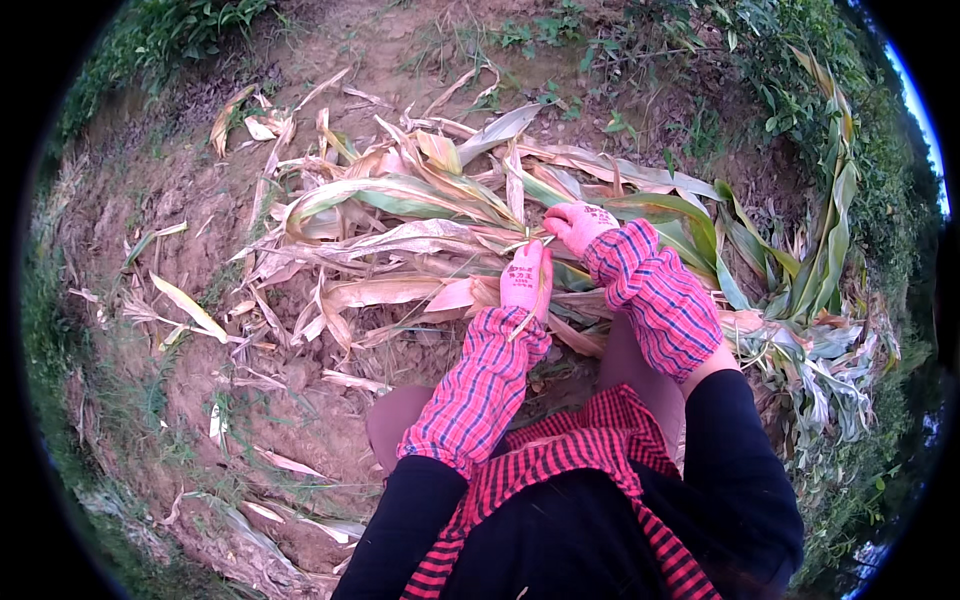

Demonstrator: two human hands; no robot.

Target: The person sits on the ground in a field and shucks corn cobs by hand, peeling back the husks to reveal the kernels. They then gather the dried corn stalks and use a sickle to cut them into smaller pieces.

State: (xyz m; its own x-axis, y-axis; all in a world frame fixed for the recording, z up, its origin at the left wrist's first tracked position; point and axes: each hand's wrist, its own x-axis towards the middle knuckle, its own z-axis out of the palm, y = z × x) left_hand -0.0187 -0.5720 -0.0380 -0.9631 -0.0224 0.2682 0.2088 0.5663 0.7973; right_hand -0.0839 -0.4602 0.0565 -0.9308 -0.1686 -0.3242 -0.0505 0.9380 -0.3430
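A large bundle of dry and partly green corn leaves [405, 240] lies across the ground before me. A thin strip of plant fibre [531, 241] crosses the bundle near its middle. My left hand [526, 279], in a pink printed glove, has its fingers closed at this strip, and a loose end hangs down over the wrist. Just to its upper right, my right hand [581, 226], also in a pink glove, pinches the strip between thumb and fingers. The fingertips of both hands are close together, and the strip is partly hidden by them.
Upright green corn leaves [825, 232] and a heap of pale leaves [817, 367] stand to my right. Loose husk scraps [187, 307] are scattered over bare soil [315, 420] at the left. Green weeds [180, 37] border the ground. My knees are close to the bundle.
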